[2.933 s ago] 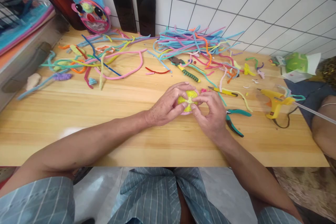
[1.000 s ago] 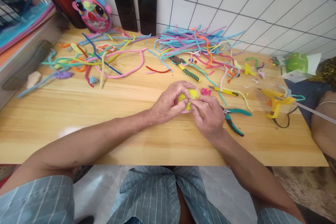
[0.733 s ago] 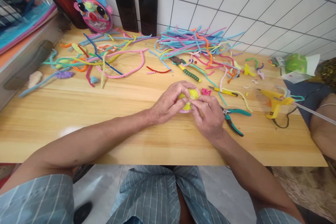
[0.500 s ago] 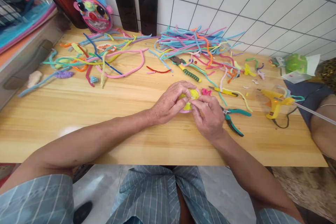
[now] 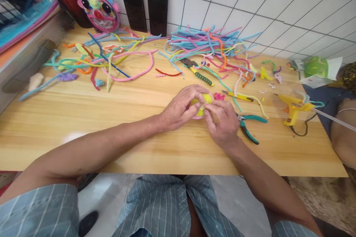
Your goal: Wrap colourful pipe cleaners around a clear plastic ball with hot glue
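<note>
Between my hands lies a round yellow coil with a pink rim [image 5: 207,99], apparently made of pipe cleaners, partly covered by my fingers. My left hand [image 5: 185,106] grips it from the left, thumb and fingers bent over its top. From the right, the thumb and fingertips of my right hand [image 5: 222,120] pinch together at the coil's middle; whatever small piece they hold there is hidden. A crinkled pink pipe cleaner [image 5: 219,96] lies just beyond my right fingers. Teal-handled pliers [image 5: 247,127] rest open beside my right hand.
Loose pipe cleaners [image 5: 194,44] are heaped along the wall. Green-and-yellow pliers [image 5: 200,75], a yellow utility knife [image 5: 241,96] and a yellow glue gun [image 5: 294,108] lie around. Two phones [image 5: 158,7] lean on tiles near a pink-rimmed face craft [image 5: 101,14]. A person's arm [image 5: 345,129] is at right.
Both hands stay at the coil with almost the same grip. The whole view has shifted very slightly.
</note>
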`<action>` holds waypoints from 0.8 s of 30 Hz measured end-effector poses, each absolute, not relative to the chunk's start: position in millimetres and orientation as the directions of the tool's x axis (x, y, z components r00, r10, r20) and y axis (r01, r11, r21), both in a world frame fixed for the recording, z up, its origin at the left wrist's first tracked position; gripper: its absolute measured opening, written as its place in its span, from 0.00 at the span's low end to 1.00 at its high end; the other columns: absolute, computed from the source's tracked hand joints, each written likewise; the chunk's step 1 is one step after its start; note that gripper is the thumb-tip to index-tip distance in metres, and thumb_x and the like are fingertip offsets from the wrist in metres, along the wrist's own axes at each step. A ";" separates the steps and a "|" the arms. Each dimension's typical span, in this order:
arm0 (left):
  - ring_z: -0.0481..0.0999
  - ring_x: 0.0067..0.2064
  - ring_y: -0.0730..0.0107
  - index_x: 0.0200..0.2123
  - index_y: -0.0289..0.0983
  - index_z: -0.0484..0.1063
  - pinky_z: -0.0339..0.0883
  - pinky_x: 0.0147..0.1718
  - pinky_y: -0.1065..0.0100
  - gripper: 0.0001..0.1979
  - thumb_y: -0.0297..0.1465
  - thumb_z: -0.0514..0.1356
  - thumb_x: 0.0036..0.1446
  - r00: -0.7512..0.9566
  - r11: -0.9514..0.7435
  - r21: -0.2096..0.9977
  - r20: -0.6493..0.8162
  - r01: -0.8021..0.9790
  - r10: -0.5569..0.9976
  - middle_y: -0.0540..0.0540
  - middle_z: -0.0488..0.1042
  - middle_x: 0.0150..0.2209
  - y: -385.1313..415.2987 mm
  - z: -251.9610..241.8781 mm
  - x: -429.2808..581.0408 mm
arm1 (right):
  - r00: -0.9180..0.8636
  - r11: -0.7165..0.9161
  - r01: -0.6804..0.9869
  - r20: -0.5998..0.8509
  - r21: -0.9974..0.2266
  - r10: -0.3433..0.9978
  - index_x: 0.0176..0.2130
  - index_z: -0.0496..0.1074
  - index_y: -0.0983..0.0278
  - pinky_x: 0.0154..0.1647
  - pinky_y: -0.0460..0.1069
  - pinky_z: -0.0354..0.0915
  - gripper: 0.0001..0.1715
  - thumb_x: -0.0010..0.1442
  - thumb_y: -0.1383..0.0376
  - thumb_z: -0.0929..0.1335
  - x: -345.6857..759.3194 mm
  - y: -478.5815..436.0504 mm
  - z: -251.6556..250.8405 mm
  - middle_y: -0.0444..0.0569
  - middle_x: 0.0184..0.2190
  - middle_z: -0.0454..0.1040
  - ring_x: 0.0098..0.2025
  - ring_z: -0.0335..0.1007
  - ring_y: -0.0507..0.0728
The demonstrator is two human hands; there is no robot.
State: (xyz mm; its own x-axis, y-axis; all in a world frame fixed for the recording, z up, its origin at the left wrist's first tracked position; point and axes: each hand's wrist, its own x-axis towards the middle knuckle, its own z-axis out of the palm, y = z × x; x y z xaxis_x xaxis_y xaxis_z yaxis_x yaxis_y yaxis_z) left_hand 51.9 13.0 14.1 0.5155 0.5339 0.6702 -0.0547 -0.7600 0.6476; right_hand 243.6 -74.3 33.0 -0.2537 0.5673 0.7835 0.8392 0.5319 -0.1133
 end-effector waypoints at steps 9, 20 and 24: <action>0.78 0.69 0.59 0.50 0.42 0.70 0.72 0.70 0.47 0.06 0.35 0.55 0.80 0.517 -0.767 0.639 0.676 -0.057 0.525 0.38 0.82 0.63 13.9 13.3 52.8 | -0.237 0.520 0.845 0.787 -0.122 0.569 0.57 0.76 0.57 0.46 0.58 0.79 0.16 0.73 0.70 0.72 244.5 -73.3 31.7 0.51 0.44 0.83 0.45 0.82 0.61; 0.80 0.68 0.58 0.49 0.42 0.71 0.73 0.70 0.46 0.05 0.35 0.57 0.79 0.506 -0.759 0.647 0.680 -0.074 0.531 0.37 0.83 0.60 15.5 11.7 52.7 | -0.251 0.530 0.840 0.787 -0.112 0.564 0.54 0.78 0.54 0.41 0.55 0.78 0.16 0.71 0.71 0.73 245.5 -74.9 27.4 0.48 0.43 0.81 0.42 0.80 0.58; 0.80 0.67 0.59 0.49 0.42 0.71 0.74 0.69 0.47 0.03 0.34 0.59 0.78 0.483 -0.769 0.632 0.705 -0.098 0.519 0.37 0.83 0.60 15.9 11.6 53.8 | -0.245 0.555 0.823 0.805 -0.122 0.540 0.54 0.79 0.54 0.42 0.54 0.76 0.18 0.70 0.73 0.74 245.5 -74.3 27.3 0.48 0.42 0.82 0.42 0.79 0.58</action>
